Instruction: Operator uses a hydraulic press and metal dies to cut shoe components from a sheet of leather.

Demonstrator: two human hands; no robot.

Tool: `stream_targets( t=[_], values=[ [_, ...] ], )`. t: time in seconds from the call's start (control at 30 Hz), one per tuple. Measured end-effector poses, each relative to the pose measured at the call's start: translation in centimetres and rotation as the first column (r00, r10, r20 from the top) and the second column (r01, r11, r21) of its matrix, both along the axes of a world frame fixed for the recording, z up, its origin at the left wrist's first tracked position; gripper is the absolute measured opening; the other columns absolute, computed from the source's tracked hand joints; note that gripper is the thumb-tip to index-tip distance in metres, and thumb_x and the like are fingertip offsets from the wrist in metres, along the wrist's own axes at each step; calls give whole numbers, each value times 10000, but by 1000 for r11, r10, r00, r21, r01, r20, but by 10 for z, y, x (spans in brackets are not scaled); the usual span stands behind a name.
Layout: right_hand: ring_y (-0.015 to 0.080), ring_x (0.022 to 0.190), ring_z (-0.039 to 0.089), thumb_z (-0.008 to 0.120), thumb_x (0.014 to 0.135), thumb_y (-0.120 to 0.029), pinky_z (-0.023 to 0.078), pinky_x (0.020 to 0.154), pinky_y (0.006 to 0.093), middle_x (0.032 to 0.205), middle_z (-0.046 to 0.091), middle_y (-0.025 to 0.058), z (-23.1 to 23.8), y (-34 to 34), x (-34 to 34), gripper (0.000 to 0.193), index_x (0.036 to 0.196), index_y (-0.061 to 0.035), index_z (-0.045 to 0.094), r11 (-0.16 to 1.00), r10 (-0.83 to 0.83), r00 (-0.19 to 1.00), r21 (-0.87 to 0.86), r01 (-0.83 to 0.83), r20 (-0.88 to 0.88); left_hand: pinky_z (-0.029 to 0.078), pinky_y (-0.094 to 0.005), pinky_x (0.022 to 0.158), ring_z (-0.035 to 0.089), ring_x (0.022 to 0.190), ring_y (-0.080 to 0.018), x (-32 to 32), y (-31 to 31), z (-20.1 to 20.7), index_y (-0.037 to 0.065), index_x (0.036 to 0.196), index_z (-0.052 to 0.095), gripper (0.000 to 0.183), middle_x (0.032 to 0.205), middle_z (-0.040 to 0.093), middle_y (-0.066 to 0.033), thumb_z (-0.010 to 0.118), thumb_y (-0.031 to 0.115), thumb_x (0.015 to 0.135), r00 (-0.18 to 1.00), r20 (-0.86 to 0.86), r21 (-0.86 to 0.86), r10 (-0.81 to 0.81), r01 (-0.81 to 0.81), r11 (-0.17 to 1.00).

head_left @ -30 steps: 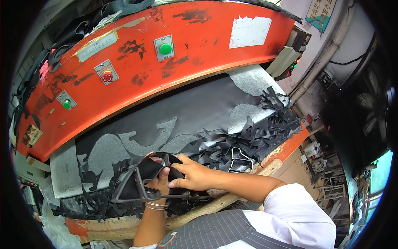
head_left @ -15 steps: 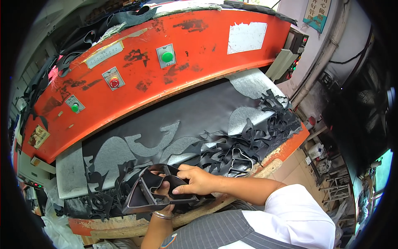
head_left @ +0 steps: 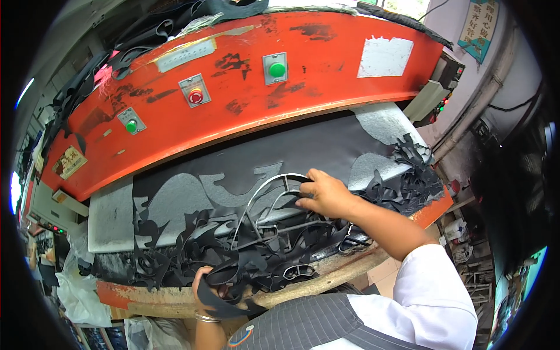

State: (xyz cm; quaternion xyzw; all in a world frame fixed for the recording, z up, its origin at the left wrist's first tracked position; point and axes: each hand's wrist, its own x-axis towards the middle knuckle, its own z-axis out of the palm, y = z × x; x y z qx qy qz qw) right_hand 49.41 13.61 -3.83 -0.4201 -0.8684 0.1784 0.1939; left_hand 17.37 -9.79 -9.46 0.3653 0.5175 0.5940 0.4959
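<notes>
My right hand [head_left: 328, 195] grips the upper right edge of a curved steel cutting die [head_left: 255, 197], an open metal frame with inner bars. The die is tilted over the front part of a black leather-like sheet [head_left: 262, 149], which has curved cut-outs showing the pale board below. Low at the front edge, my left hand [head_left: 201, 284] is closed around limp black cut pieces [head_left: 219, 304]; some of its fingers are hidden by them. A smaller metal die [head_left: 299, 271] lies among scraps between my hands and the wooden front edge.
An orange press beam [head_left: 233, 111] with green buttons and a red one spans the far side. Tangled black offcuts [head_left: 414, 186] pile along the board's front and right. The pale cutting board [head_left: 111, 219] shows at left, beside a clear plastic bag [head_left: 84, 291].
Both hands were on the die near the front edge. My right hand has carried it away over the sheet; my left has let go and holds black pieces. The view has shifted left.
</notes>
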Motion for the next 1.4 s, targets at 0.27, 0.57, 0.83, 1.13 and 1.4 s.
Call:
stream_targets(
  t=[0.27, 0.57, 0.83, 1.13, 1.4],
  values=[
    [353, 894, 586, 749, 763, -350, 484, 774, 417, 955, 566, 175, -4, 102, 20, 369, 907, -17, 677, 939, -341, 938, -65, 337, -60, 503, -349, 854, 601, 984, -227, -97, -49, -30, 74, 1318, 467, 518, 1164, 578, -93, 645, 166, 840, 911, 241, 8, 335, -347, 938],
    [310, 1098, 575, 697, 792, -366, 498, 897, 420, 1126, 610, 126, -27, 134, -51, 305, 979, -125, 713, 989, -126, 946, -32, 142, 297, 320, -408, 1062, 457, 1221, -331, -28, 101, 98, 36, 1364, 480, 751, 1305, 519, -165, 784, 242, 708, 259, -895, -246, -363, 392, 887],
    [321, 1105, 549, 690, 801, -387, 423, 932, 479, 1089, 624, 146, -63, 145, -76, 320, 978, -122, 717, 976, -217, 934, 27, 218, 284, 449, -396, 848, 579, 932, -306, -35, 237, -10, 31, 1072, 688, 391, 949, 638, -118, 770, 189, 724, 353, -935, 30, -26, 152, 988],
    [358, 1348, 360, 678, 818, -470, 204, 1119, 520, 1430, 418, 224, -68, 121, 26, 745, 1418, -110, 419, 976, -146, 989, -169, 140, -26, 468, -358, 768, 601, 823, -261, -33, 272, -44, 22, 856, 742, 174, 808, 650, -99, 759, 147, 736, 436, -897, 114, 80, 54, 992],
    [353, 1312, 409, 640, 828, -507, 211, 1132, 498, 1403, 445, 234, -91, 118, 31, 747, 1411, -92, 424, 991, -103, 988, 100, 92, 118, 455, -339, 733, 589, 792, -235, -30, 285, -42, 16, 853, 735, 151, 787, 634, -78, 747, 127, 751, 471, -878, 107, 81, 27, 994]
  ],
)
